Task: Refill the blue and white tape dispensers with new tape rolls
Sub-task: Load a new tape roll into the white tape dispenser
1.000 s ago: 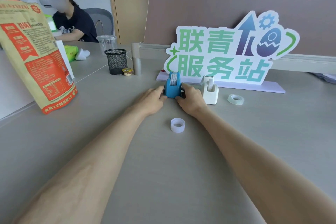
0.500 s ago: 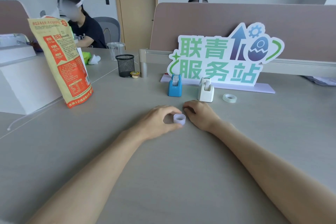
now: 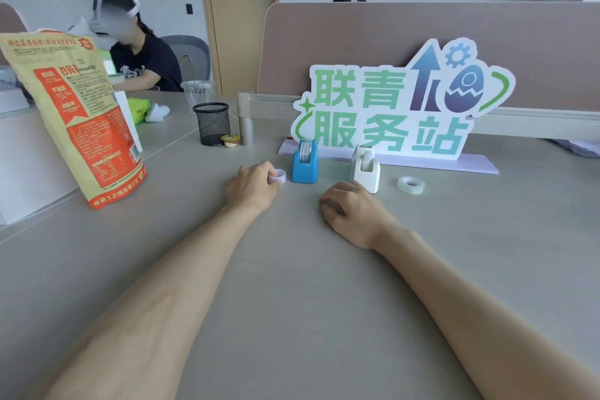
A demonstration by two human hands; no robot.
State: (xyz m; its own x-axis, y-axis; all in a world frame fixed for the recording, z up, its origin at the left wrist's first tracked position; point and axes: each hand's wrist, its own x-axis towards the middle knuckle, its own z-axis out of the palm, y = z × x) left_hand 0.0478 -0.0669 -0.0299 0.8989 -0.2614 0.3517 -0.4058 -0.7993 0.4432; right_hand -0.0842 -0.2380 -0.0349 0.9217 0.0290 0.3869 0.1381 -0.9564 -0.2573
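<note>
Two dispensers: blue plastic tape dispenser, white plastic tape dispenser. Two rolls: whitish tape roll, clear tape roll. One black mesh pen cup.

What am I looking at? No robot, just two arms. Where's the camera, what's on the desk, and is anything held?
There is no machine here: these are a person's two bare arms, seen from one wide-angle camera worn on their head, looking forward and down. Every picture is that same view.

The left hand pinches a small white roll just left of the blue dispenser, which has a roll in it. The right hand rests on the table with loosely curled fingers, holding nothing, in front of the white dispenser. A clear tape roll lies flat to that dispenser's right.

Behind them stands a printed sign. Further left are a mesh cup and an orange bag.
</note>
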